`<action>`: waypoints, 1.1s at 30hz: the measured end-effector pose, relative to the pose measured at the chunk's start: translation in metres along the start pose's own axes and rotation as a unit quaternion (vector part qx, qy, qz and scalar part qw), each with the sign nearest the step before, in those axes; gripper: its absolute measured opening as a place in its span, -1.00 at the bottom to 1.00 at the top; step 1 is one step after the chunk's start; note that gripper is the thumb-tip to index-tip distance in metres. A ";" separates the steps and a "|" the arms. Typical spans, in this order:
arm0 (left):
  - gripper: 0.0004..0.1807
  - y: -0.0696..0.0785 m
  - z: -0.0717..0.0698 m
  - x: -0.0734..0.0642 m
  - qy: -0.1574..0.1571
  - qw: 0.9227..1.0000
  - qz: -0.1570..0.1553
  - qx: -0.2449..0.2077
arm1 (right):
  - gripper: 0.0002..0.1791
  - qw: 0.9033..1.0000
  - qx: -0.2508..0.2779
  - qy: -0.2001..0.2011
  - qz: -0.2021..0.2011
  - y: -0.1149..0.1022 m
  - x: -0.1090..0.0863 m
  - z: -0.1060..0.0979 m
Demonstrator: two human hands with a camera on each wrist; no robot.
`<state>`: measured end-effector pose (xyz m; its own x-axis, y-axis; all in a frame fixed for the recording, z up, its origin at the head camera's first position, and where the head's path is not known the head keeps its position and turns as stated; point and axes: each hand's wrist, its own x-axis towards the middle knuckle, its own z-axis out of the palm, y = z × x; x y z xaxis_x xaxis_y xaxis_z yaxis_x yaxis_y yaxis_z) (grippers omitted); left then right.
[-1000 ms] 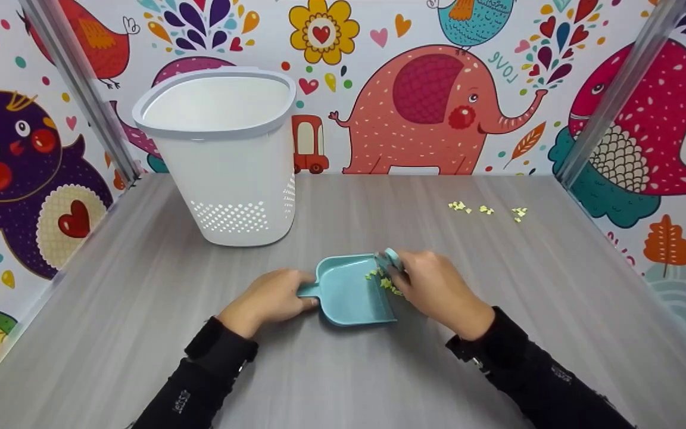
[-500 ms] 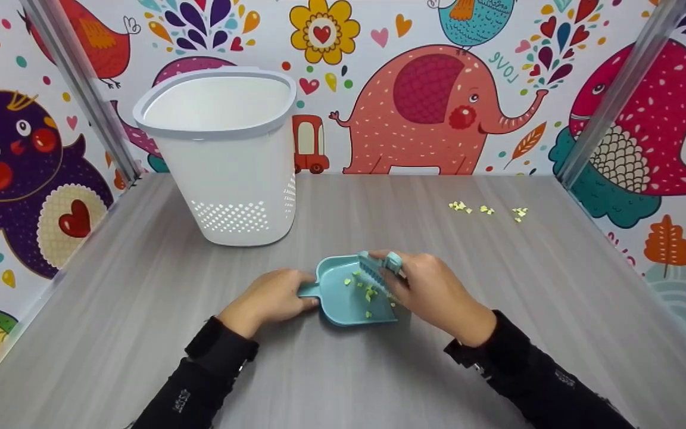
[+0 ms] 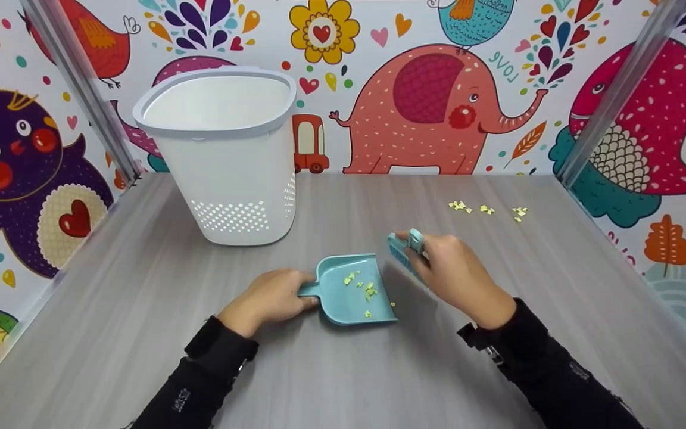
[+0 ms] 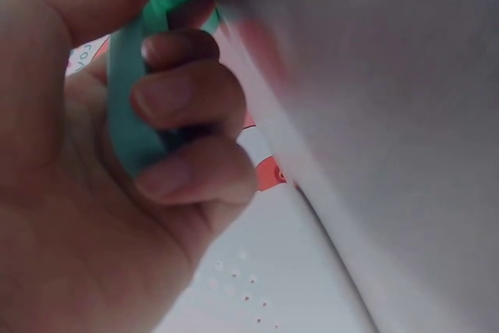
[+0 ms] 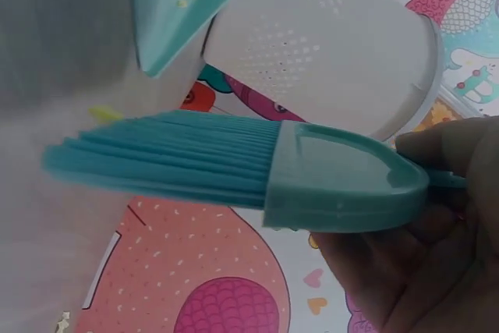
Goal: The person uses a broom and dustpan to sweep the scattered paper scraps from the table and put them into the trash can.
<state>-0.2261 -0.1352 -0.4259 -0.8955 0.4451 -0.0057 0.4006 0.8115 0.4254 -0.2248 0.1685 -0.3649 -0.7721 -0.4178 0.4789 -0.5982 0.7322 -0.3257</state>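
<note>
My left hand (image 3: 268, 300) grips the handle of a light-blue dustpan (image 3: 337, 304) on the table; in the left wrist view its fingers curl round that handle (image 4: 129, 91). Several small yellow scraps (image 3: 369, 291) lie scattered in the pan, and a single scrap (image 3: 393, 304) sits at its front lip. To the right of the pan, my right hand (image 3: 462, 279) holds a small light-blue hand brush (image 3: 401, 251). The right wrist view shows its long bristles (image 5: 179, 157) apart from the pan, with thumb and fingers around the handle end.
A tall white bin (image 3: 233, 179) with a grey rim and small holes stands at the back left. Small piles of yellow scraps (image 3: 460, 207) lie at the back right of the grey table (image 3: 343, 381). Printed cartoon walls (image 3: 426, 113) enclose the table at the back and sides.
The brush first swept yellow scraps over the lip into the dustpan. It then moved back right and away from the pan with my right hand. My left hand and the dustpan stayed still.
</note>
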 end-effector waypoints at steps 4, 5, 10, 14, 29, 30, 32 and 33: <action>-0.83 0.000 0.000 0.000 0.001 1.000 0.004 0.001 | -0.73 0.999 -0.010 -0.029 0.011 0.001 -0.002 0.008; -0.84 0.000 0.000 0.000 0.000 1.000 0.003 -0.001 | -0.76 0.999 -0.013 -0.036 0.012 0.001 -0.002 0.010; -0.86 0.001 -0.002 0.000 -0.005 1.000 -0.007 -0.008 | -0.89 0.998 -0.021 -0.056 0.004 -0.005 -0.005 0.018; -0.86 0.001 -0.002 0.000 -0.007 1.000 -0.008 -0.011 | -0.81 0.998 -0.016 -0.057 -0.006 -0.009 -0.007 0.019; -0.88 0.000 -0.001 -0.001 0.000 1.000 -0.005 -0.017 | -0.71 0.996 0.066 -0.045 -0.033 -0.019 -0.009 0.022; -0.88 0.000 -0.001 -0.001 0.000 1.000 -0.006 -0.016 | -0.71 0.996 0.071 -0.045 -0.034 -0.020 -0.009 0.022; -0.88 -0.001 -0.001 -0.001 0.001 1.000 -0.005 -0.017 | -0.70 0.995 0.082 -0.048 -0.037 -0.021 -0.009 0.022; -0.88 -0.001 0.000 0.000 0.001 1.000 -0.005 -0.017 | -0.70 0.994 0.090 -0.050 -0.039 -0.021 -0.009 0.022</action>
<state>-0.2263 -0.1365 -0.4260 -0.8998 0.4363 -0.0083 0.3849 0.8025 0.4559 -0.2097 0.1453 -0.3805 -0.7338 -0.5282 0.4272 -0.6790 0.5915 -0.4349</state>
